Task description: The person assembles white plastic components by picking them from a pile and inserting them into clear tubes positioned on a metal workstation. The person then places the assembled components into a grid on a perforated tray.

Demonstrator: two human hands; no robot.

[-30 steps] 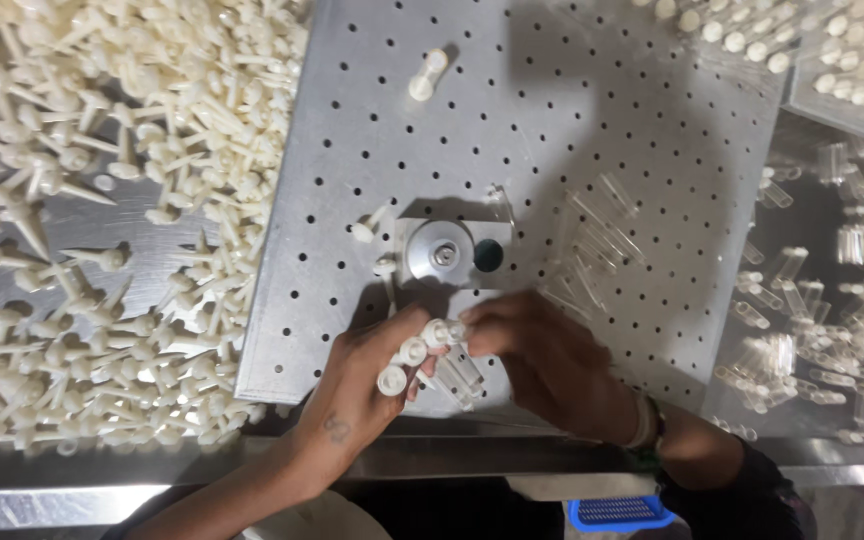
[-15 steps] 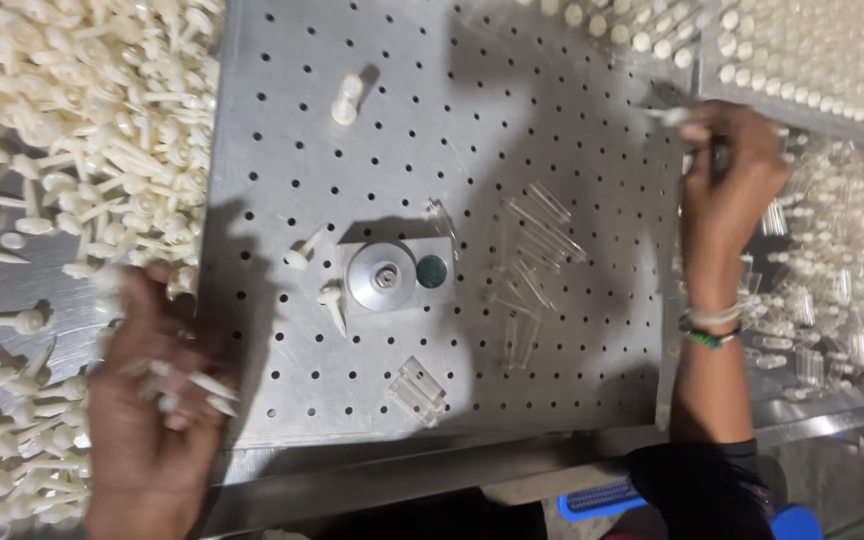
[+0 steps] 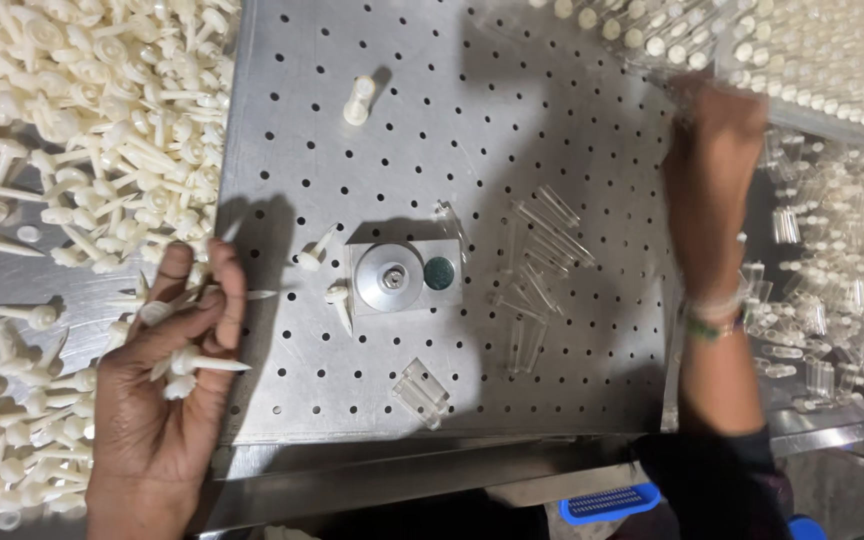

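Perforated plate [image 3: 552,120] mostly open, round fixture [image 3: 392,277] mid-plate, clear tubes [image 3: 537,260] scattered right

Perforated steel plate [image 3: 552,100] w/ round metal fixture [image 3: 389,277], blue brush [image 3: 607,502]

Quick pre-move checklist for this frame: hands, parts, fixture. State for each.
1. Left hand holds parts: ok, several cream pointed pins lie in its fingers.
2. Right hand grip: cannot tell, it is blurred, reaching toward the tray of capped tubes.
3. Round metal fixture at the centre of the perforated plate: ok, uncovered, nothing seated on it.
4. Clear tubes within reach: ok, loose on the plate right of the fixture.
5. Pin supply: ok, cream pin pile lies left of the plate.
6. Stray pins beside the fixture: not ok, they crowd its left edge.
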